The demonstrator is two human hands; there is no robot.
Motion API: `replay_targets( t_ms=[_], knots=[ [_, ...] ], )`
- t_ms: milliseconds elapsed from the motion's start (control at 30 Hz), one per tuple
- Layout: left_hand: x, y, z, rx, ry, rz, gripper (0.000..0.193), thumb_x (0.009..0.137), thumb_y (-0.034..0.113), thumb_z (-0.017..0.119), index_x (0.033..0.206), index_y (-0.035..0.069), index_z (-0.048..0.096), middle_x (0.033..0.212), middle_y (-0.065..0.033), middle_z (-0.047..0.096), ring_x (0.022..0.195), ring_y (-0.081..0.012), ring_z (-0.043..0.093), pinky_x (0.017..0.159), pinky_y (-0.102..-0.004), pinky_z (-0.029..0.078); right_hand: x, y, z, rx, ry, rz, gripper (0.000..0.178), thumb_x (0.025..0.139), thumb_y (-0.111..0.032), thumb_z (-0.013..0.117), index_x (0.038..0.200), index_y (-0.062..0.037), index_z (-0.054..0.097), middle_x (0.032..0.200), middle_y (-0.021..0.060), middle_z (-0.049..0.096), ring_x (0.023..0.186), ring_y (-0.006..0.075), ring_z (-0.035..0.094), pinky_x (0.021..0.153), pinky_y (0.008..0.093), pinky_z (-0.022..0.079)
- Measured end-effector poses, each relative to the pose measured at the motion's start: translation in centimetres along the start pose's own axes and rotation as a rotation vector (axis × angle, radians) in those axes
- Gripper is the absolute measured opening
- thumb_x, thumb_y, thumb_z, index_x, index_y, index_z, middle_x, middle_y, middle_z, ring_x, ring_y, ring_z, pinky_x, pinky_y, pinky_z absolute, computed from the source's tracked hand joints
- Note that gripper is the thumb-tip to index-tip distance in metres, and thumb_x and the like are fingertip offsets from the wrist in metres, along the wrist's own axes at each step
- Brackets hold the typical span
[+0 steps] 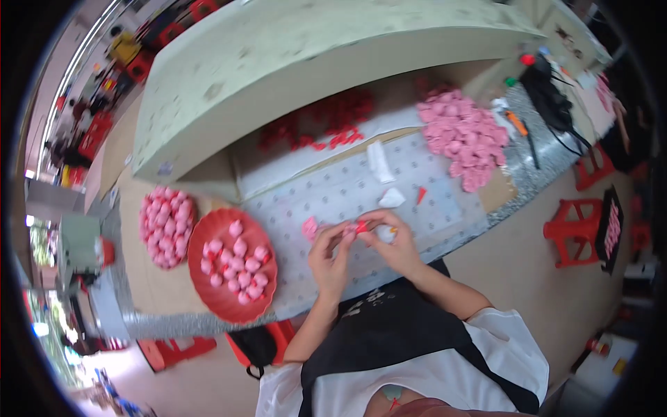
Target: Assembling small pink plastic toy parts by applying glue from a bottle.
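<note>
Together, left hand (332, 256) and right hand (396, 240) pinch a small red cone-shaped piece (361, 226).

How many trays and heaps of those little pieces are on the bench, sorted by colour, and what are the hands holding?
Red round tray of pink pieces: 1
Pink round tray of pink pieces: 1
Loose pink heap: 1
Loose red heap: 1
Total: 4 groups; the single pieces are too small to count.
The left hand and right hand together pinch a small red piece.

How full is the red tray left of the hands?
Partly full. The red tray holds a loose single layer of small pink pieces, with bare red surface showing along its near rim.
</note>
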State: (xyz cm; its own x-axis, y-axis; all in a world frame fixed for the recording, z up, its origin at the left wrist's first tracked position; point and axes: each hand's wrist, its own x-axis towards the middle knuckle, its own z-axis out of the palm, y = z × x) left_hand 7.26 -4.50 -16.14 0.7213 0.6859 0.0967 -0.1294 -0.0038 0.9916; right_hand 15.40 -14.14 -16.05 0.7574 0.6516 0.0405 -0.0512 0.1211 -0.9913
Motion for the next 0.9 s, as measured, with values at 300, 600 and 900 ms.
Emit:
replay_targets(
  t_ms=[300,600,900],
  knots=[
    [-0.6,2.5,0.6,0.452,-0.049,0.438,0.012,0.072,-0.004,0.056,0.084,-0.004,0.058,0.078,-0.0087,0.055,0.07,-0.0129,0.052,0.067,-0.0221,0.042,-1.4,-0.9,-0.2,-0.237,0.067,-0.351,0.021,0.076,-0.007,0.055,0.095,-0.001,0.051,0.083,0.0029,0.053,0.074,0.0072,0.049,0.059,0.0198,0.043],
    [-0.7,3.2,1.5,0.043,-0.096,0.074,0.011,0.071,-0.005,0.055,0.082,-0.004,0.058,0.076,-0.0092,0.055,0.069,-0.0143,0.053,0.063,-0.0233,0.044,-2.2,-1.8,-1.1,0.097,-0.017,-0.054,0.023,0.076,-0.008,0.055,0.098,-0.002,0.052,0.084,0.0041,0.056,0.074,0.0081,0.051,0.059,0.0211,0.043],
    [-0.8,2.4,1.7,0.041,-0.307,0.119,0.017,0.072,-0.004,0.055,0.089,-0.003,0.053,0.083,-0.0089,0.052,0.072,-0.0123,0.052,0.065,-0.021,0.043,-3.1,-2.1,-2.8,0.081,0.009,-0.187,0.02,0.073,-0.01,0.057,0.091,-0.0013,0.052,0.079,0.0057,0.057,0.075,0.0135,0.055,0.067,0.0263,0.042]
  ],
)
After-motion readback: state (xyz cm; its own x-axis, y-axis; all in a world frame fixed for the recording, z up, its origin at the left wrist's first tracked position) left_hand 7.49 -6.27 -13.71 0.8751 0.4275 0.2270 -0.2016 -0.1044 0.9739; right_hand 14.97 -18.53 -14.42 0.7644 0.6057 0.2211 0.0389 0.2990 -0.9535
